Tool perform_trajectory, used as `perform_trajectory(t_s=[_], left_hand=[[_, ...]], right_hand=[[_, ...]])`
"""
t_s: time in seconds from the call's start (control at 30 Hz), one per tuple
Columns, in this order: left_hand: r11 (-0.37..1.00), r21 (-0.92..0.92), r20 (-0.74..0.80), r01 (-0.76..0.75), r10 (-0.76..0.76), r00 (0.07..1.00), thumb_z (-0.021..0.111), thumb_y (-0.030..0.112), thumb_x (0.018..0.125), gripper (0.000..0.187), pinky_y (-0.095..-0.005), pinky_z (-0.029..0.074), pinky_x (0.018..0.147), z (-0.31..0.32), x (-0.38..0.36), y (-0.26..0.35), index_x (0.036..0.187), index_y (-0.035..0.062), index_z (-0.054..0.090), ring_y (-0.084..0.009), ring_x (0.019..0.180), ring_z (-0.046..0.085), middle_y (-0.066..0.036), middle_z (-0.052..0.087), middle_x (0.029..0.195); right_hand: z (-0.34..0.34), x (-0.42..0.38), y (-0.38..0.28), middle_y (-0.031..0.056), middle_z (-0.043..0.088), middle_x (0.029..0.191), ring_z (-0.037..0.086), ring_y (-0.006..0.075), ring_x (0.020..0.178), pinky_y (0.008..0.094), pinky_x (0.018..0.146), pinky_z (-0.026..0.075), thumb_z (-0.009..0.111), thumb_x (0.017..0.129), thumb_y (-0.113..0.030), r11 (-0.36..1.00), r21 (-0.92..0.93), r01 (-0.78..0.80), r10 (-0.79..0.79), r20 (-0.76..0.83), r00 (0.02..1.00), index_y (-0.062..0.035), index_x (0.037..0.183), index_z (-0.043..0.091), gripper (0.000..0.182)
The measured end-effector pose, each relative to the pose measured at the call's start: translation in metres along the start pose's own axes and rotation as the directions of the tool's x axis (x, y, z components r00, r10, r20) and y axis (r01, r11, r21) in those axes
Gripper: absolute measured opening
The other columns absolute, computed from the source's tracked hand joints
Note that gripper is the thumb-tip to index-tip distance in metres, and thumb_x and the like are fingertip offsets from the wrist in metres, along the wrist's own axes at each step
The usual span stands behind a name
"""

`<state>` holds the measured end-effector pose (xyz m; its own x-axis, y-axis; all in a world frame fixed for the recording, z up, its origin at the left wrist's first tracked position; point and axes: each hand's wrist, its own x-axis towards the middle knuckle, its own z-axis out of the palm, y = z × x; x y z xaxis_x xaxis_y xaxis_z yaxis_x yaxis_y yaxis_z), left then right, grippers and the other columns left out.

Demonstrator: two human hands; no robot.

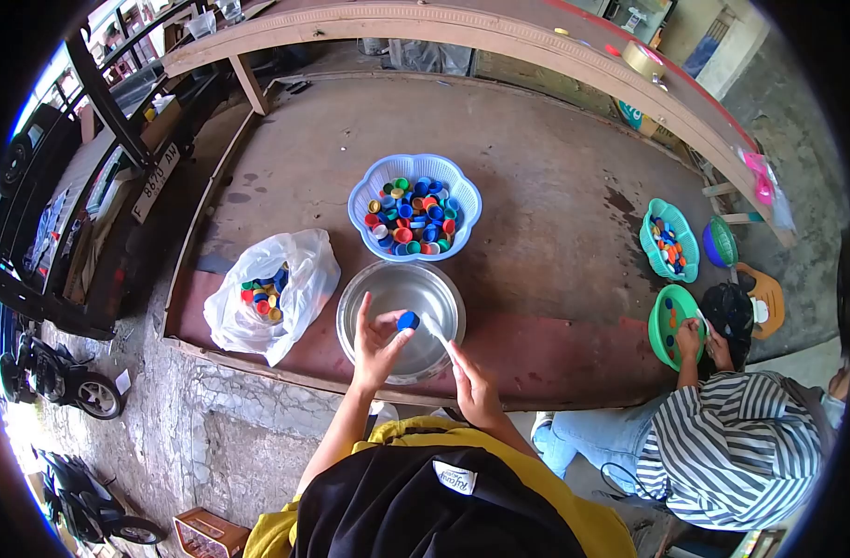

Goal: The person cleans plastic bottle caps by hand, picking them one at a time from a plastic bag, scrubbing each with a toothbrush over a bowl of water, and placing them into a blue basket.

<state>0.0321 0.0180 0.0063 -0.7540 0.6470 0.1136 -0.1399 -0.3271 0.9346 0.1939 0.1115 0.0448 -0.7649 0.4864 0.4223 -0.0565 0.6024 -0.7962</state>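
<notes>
Over the metal bowl (354, 358), my left hand (376, 346) pinches a blue bottle cap (408, 321) between thumb and fingers. My right hand (471, 379) grips a thin whitish tool (436, 327), its tip pointing toward the cap across a small gap. Behind the bowl, a blue plastic basket (364, 173) holds many coloured caps (414, 216). To the left, an open white plastic bag (304, 265) contains more caps (265, 296). The bowl's visible inside is shiny metal.
At the right, a seated person in a striped top (722, 437) works over a green basin (655, 325). Near it are a teal basket (650, 253) of caps, a black bag (727, 312) and an orange item (771, 290). A wooden beam (443, 39) spans the table's far side.
</notes>
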Motion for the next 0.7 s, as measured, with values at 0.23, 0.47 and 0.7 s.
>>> perform_trajectory(t_s=[0.23, 0.47, 0.7], left_hand=[[0.989, -0.068, 0.118, 0.133, -0.125, 0.985, 0.059, -0.002, 0.087, 0.080, -0.0327, 0.041, 0.097, -0.002, -0.003, 0.015, 0.146, 0.0061, 0.006, -0.0196, 0.111, 0.055, -0.020, 0.055, 0.121], [0.974, -0.134, 0.140, 0.185, -0.166, 0.976, 0.057, 0.000, 0.089, 0.077, -0.0318, 0.039, 0.099, -0.007, -0.002, 0.015, 0.146, 0.0046, 0.006, -0.0196, 0.114, 0.052, -0.020, 0.053, 0.125], [0.950, -0.209, 0.139, 0.233, -0.207, 0.968, 0.054, 0.002, 0.090, 0.071, -0.0366, 0.037, 0.103, -0.009, -0.003, 0.014, 0.145, 0.0020, 0.009, -0.0246, 0.118, 0.050, -0.021, 0.049, 0.129]], right_hand=[[-0.002, 0.021, 0.007, 0.0218, 0.062, 0.085, 0.060, 0.0356, 0.068, 0.0393, 0.060, 0.047, 0.049, 0.088, 0.001, 1.000, -0.002, -0.026, 0.026, 0.000, 1.000, -0.0110, 0.133, 0.048, 0.046], [-0.004, 0.015, 0.011, 0.0207, 0.059, 0.077, 0.058, 0.0357, 0.064, 0.0419, 0.058, 0.045, 0.049, 0.084, 0.004, 0.997, -0.065, -0.045, 0.047, 0.032, 0.998, -0.0122, 0.135, 0.046, 0.053], [-0.006, 0.016, 0.011, 0.0205, 0.059, 0.077, 0.059, 0.0342, 0.063, 0.0372, 0.059, 0.046, 0.047, 0.087, 0.003, 0.995, -0.041, -0.088, 0.090, 0.056, 0.994, -0.0106, 0.134, 0.046, 0.049]])
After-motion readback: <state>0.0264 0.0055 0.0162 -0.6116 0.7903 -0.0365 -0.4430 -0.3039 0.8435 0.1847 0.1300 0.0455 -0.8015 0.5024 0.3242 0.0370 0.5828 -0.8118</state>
